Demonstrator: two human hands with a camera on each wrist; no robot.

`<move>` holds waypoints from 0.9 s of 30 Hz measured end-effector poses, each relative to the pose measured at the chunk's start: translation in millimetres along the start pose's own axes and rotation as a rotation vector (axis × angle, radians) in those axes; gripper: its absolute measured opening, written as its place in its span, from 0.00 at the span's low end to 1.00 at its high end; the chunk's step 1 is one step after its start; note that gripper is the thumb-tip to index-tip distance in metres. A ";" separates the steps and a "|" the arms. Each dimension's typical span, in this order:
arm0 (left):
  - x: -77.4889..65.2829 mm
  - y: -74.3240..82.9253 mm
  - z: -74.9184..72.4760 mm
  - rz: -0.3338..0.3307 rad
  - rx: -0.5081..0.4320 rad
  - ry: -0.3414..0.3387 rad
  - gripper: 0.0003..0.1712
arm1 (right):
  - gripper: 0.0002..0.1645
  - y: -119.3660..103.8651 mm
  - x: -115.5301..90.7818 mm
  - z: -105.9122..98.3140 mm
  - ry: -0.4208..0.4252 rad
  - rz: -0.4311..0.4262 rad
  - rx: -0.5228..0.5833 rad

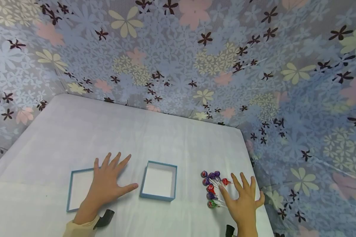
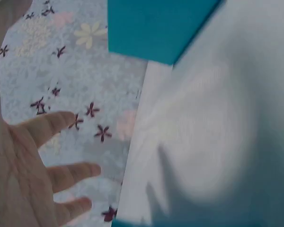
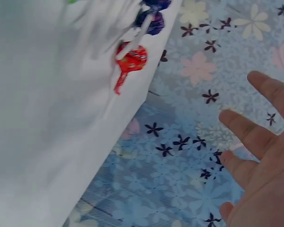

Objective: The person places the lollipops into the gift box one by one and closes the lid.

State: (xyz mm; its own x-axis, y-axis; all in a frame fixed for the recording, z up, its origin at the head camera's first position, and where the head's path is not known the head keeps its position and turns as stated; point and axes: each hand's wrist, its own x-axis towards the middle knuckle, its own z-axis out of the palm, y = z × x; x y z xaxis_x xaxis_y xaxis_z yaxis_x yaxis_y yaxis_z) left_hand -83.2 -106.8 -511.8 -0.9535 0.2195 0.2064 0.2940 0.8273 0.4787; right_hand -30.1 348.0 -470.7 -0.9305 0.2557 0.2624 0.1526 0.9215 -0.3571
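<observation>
My left hand [image 1: 106, 184] has its fingers spread, holding nothing, above the shallow blue-edged box lid [image 1: 70, 191] and partly hiding it. To its right stands a blue box [image 1: 158, 181] with a white inside, its opening facing up; its teal wall [image 2: 156, 28] also shows in the left wrist view. My right hand [image 1: 243, 204], fingers spread and holding nothing, hovers beside a cluster of wrapped lollipops [image 1: 210, 188]. Their wrappers are purple, red and green, with white sticks pointing toward this hand. A red lollipop [image 3: 131, 57] shows clearly in the right wrist view.
Everything lies on a white-covered table [image 1: 136, 131]. Its right edge runs close beyond my right hand. Flower-patterned fabric [image 1: 172, 65] hangs behind the table and along its sides.
</observation>
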 end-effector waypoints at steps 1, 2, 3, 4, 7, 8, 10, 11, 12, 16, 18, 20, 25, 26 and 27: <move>2.6 2.2 3.0 0.024 -0.021 -0.004 0.60 | 0.43 1.8 -1.3 1.2 0.002 0.005 -0.005; 5.5 4.6 6.0 0.048 -0.046 -0.008 0.62 | 0.42 3.4 -2.7 2.4 0.004 0.009 -0.007; 8.0 6.9 9.0 0.072 -0.073 -0.013 0.63 | 0.42 5.0 -4.3 3.8 0.004 0.013 -0.010; 10.3 9.2 12.1 0.093 -0.101 -0.020 0.65 | 0.41 6.6 -5.9 5.1 0.007 0.015 -0.016; 15.8 15.2 20.3 0.144 -0.179 -0.052 0.70 | 0.39 10.4 -10.3 8.3 0.004 0.019 -0.015; 17.2 16.9 22.6 0.155 -0.202 -0.067 0.72 | 0.38 11.5 -11.0 9.4 0.000 0.019 -0.012; 19.5 19.1 27.0 0.172 -0.231 -0.093 0.76 | 0.36 13.3 -11.7 10.8 -0.015 0.014 -0.006; 20.5 20.3 28.4 0.177 -0.239 -0.105 0.77 | 0.36 14.2 -11.6 11.3 -0.027 0.011 0.003; 21.3 21.1 29.7 0.177 -0.245 -0.119 0.79 | 0.35 15.0 -11.4 11.5 -0.040 0.006 0.008; 21.9 24.8 33.3 0.171 -0.243 -0.169 0.82 | 0.31 19.7 -14.2 10.1 -0.102 -0.024 0.027; 22.8 25.9 34.8 0.168 -0.231 -0.184 0.82 | 0.30 22.1 -15.0 10.1 -0.121 -0.047 0.037; 24.3 27.3 35.7 0.169 -0.220 -0.188 0.81 | 0.29 23.9 -15.2 10.5 -0.130 -0.071 0.056; 24.8 29.7 37.2 0.156 -0.207 -0.195 0.79 | 0.26 26.5 -20.2 13.2 -0.189 -0.076 0.116; 24.3 30.2 37.9 0.151 -0.206 -0.200 0.79 | 0.26 26.8 -22.2 13.8 -0.203 -0.072 0.122; 23.9 30.9 38.7 0.146 -0.205 -0.205 0.79 | 0.25 27.2 -24.1 14.6 -0.219 -0.059 0.127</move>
State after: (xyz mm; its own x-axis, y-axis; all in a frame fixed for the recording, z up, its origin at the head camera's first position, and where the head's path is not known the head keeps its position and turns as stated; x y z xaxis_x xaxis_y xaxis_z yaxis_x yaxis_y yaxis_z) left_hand -99.5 -55.9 -525.1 -0.8875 0.4450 0.1194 0.4160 0.6625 0.6230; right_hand -8.4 362.6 -499.9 -0.9886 0.1203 0.0908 0.0655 0.8855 -0.4599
